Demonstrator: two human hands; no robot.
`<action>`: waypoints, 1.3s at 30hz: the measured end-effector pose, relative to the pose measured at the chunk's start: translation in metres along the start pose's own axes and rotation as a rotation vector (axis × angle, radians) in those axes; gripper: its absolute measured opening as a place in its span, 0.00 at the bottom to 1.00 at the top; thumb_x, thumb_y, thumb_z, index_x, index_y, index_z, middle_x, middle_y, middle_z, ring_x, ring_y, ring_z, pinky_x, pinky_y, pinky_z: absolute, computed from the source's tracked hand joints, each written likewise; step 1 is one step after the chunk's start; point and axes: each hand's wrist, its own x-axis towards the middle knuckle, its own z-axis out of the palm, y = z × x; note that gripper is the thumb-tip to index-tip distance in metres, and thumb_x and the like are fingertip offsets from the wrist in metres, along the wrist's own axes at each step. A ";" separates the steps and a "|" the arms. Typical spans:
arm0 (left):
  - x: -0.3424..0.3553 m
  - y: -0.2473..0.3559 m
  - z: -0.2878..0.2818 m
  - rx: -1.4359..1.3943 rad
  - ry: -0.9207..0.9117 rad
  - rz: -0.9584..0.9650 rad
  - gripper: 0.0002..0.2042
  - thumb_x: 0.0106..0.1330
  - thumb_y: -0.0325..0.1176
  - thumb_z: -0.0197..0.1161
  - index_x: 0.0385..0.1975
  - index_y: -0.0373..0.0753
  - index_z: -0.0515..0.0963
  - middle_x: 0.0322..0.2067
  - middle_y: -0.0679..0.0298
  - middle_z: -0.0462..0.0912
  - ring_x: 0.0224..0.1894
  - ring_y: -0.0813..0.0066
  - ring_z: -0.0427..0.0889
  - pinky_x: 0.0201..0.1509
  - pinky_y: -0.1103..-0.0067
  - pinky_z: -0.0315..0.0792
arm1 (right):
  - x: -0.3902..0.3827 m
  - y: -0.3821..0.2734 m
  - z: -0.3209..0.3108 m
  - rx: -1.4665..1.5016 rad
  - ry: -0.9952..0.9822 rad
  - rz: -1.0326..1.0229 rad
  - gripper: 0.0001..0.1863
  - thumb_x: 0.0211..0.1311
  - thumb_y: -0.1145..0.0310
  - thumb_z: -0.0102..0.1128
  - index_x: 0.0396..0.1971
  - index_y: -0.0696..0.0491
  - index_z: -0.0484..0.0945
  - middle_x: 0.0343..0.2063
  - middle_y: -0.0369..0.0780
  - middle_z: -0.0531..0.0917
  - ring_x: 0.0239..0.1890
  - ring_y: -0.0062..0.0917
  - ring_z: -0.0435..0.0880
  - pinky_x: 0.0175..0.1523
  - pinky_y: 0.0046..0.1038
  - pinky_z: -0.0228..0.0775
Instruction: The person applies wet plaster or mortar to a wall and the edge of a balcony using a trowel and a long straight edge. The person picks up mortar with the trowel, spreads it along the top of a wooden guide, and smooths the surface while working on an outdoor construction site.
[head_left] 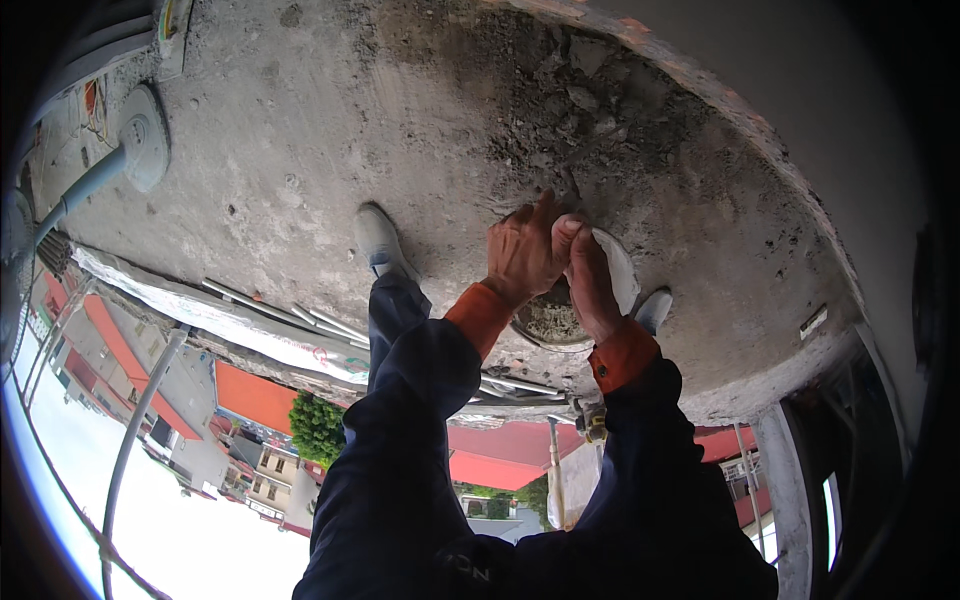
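My left hand [522,252] and my right hand [594,285] meet in front of me, above a round light-coloured bucket [622,268]. Grey, lumpy material [552,322] shows inside the bucket below my wrists. The left fingers are bent, back of the hand up, with the fingertips turned away from me. My right hand is closed, its thumb pressed close against the left hand's fingers. Whatever may be pinched between the hands is hidden. Orange cuffs and dark sleeves cover both arms.
Rough concrete floor [300,140] surrounds me, with dark rubble [590,110] beyond my hands along a wall. My shoes [378,236] stand either side of the bucket. Thin pipes [290,312] lie by the floor's edge, near scaffold poles [145,410]. A blue post with a round base [145,138] is far left.
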 end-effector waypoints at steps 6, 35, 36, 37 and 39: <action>-0.053 -0.011 -0.001 -0.224 0.109 -0.050 0.33 0.67 0.57 0.45 0.52 0.27 0.70 0.31 0.48 0.77 0.31 0.50 0.78 0.34 0.65 0.72 | -0.019 -0.017 -0.027 -0.285 -0.097 0.049 0.20 0.69 0.52 0.48 0.46 0.55 0.68 0.37 0.38 0.77 0.37 0.20 0.76 0.47 0.29 0.71; -0.169 -0.041 -0.037 0.001 -0.032 -0.389 0.31 0.57 0.33 0.66 0.61 0.34 0.63 0.48 0.46 0.77 0.50 0.57 0.79 0.46 0.69 0.77 | 0.142 0.116 -0.014 -0.237 0.167 0.238 0.21 0.54 0.52 0.66 0.27 0.57 0.74 0.13 0.35 0.74 0.09 0.20 0.69 0.12 0.25 0.60; -0.167 -0.032 -0.030 -0.047 -0.015 -0.397 0.25 0.59 0.29 0.64 0.57 0.33 0.68 0.47 0.48 0.79 0.48 0.61 0.81 0.44 0.71 0.78 | 0.149 0.120 -0.030 -0.034 0.160 0.187 0.18 0.56 0.54 0.64 0.26 0.55 0.73 0.11 0.33 0.70 0.08 0.18 0.65 0.11 0.24 0.56; -0.170 -0.036 -0.022 -0.029 -0.007 -0.336 0.24 0.58 0.29 0.65 0.56 0.34 0.69 0.45 0.50 0.80 0.47 0.61 0.81 0.45 0.71 0.78 | 0.153 0.117 -0.036 -0.012 0.212 0.178 0.15 0.58 0.57 0.63 0.25 0.53 0.72 0.10 0.31 0.67 0.07 0.18 0.61 0.11 0.23 0.54; -0.167 -0.041 -0.003 0.036 0.003 -0.245 0.24 0.58 0.32 0.65 0.55 0.34 0.70 0.42 0.48 0.80 0.45 0.55 0.81 0.45 0.69 0.75 | 0.144 0.099 -0.067 -0.012 0.209 0.138 0.13 0.57 0.58 0.65 0.24 0.50 0.72 0.11 0.30 0.66 0.09 0.16 0.62 0.12 0.23 0.55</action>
